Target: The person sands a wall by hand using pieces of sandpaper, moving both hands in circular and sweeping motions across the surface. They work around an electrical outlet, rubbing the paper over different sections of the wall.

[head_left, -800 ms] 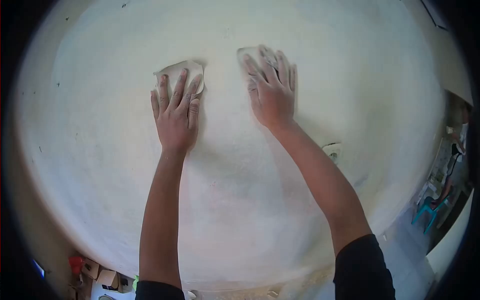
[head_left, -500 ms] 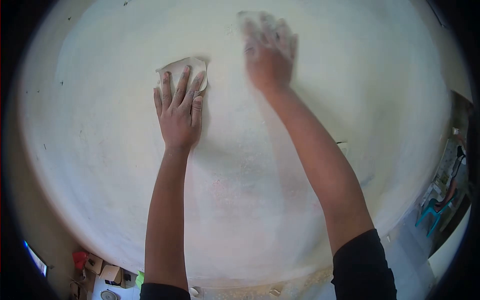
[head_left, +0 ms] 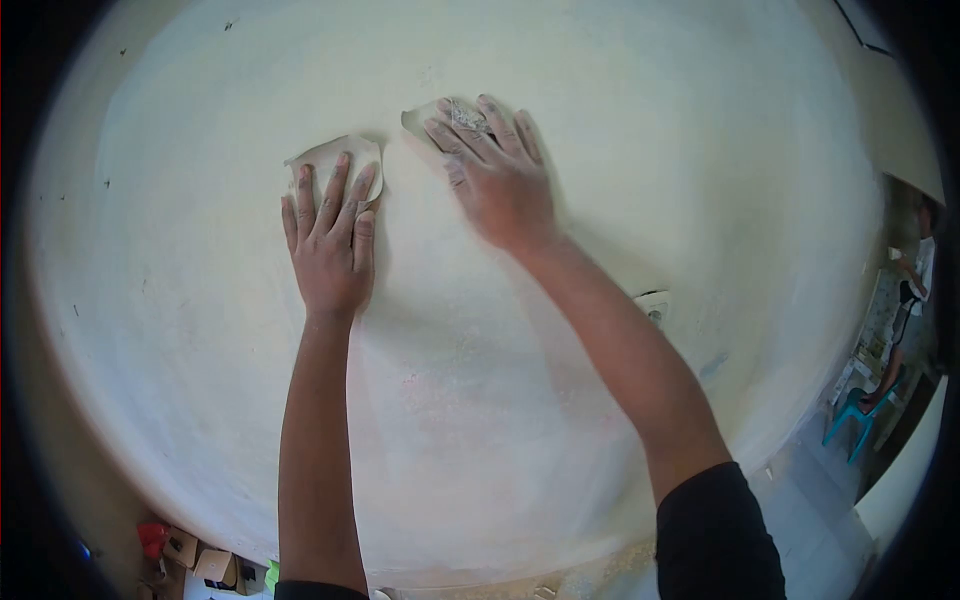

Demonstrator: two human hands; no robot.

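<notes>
My left hand (head_left: 332, 255) lies against a pale, dusty wall (head_left: 470, 440), its fingers stretched over a sheet of sandpaper (head_left: 322, 155). The sheet's upper edge curls away from the wall, and a small flap shows beside the thumb. To the right and slightly higher, my right hand (head_left: 500, 190) presses a second piece of sandpaper (head_left: 420, 122) to the wall. Most of that piece is hidden under the palm and fingers, with a corner out on the left. Pale dust coats the fingers of both hands.
A wall socket (head_left: 654, 307) sits beside my right forearm. Cardboard boxes (head_left: 215, 567) and a red bag (head_left: 152, 540) are on the floor at lower left. At far right, another person (head_left: 915, 275) is near a teal plastic chair (head_left: 855, 420).
My right hand has moved down and left with its sandpaper, closer to my left hand. The left hand stays at about the same place on the wall while the view shifts slightly.
</notes>
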